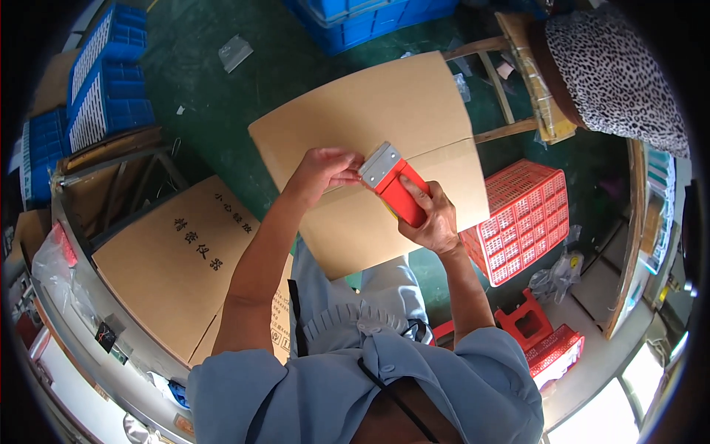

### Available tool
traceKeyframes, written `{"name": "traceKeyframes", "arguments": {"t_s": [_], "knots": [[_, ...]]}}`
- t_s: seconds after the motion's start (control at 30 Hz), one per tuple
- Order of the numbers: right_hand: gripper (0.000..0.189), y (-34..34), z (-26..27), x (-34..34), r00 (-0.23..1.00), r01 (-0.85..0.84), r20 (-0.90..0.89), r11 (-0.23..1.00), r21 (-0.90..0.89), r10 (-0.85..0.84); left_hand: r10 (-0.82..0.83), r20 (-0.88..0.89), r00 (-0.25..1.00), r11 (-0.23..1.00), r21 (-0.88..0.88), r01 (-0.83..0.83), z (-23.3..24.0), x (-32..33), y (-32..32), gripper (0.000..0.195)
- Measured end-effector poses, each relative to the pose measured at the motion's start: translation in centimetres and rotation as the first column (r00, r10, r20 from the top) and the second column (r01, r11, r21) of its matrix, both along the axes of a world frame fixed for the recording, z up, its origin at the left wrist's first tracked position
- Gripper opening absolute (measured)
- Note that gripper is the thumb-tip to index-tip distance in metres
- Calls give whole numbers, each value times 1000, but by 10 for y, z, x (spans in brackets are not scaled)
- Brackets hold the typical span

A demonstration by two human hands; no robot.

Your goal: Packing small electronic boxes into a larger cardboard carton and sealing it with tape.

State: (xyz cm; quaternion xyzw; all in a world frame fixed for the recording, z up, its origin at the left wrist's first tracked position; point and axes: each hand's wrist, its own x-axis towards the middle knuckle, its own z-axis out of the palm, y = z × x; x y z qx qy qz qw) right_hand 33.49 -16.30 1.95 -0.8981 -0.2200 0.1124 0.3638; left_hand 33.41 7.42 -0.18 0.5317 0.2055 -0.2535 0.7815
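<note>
My right hand (pixel 435 219) is wrapped around a red tape dispenser (pixel 402 191) with a riveted metal plate at its far end. Close to that plate, the fingers of my left hand (pixel 333 166) are bent towards each other. Whether they pinch a tape end is too blurred to tell. Both hands are above a closed cardboard box (pixel 377 111), whose top has a seam running across it. The tape roll is mostly hidden by the dispenser's body.
A second cardboard box (pixel 166 261) bearing printed writing lies at the left. A red plastic crate (pixel 521 222) stands to the right, near a wooden stool (pixel 493 83) and a person in leopard-print clothing (pixel 615 77). Blue crates (pixel 111 83) are stacked at the far left, and another blue crate (pixel 383 22) stands ahead.
</note>
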Motion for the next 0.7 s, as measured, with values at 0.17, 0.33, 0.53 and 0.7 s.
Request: {"name": "traceKeyframes", "arguments": {"t_s": [0.17, 0.33, 0.53, 0.7], "knots": [[69, -62, 23, 28, 992, -88, 80, 992, -86, 95, 63, -235, 970, 872, -460, -168, 3, 24, -51, 28], [68, -103, 40, 55, 992, -48, 101, 977, -208, 70, 36, -164, 986, 951, -297, -84, -8, 58, -104, 24], [68, -133, 42, 77, 999, 2, 53, 975, -222, 10, -5, -294, 956, 887, -443, -131, -7, 97, -133, 14], [67, -140, 48, 97, 999, 9, -32, 960, -280, -19, -15, -110, 994, 1000, 10, 16, -14, 126, -148, 11]]}}
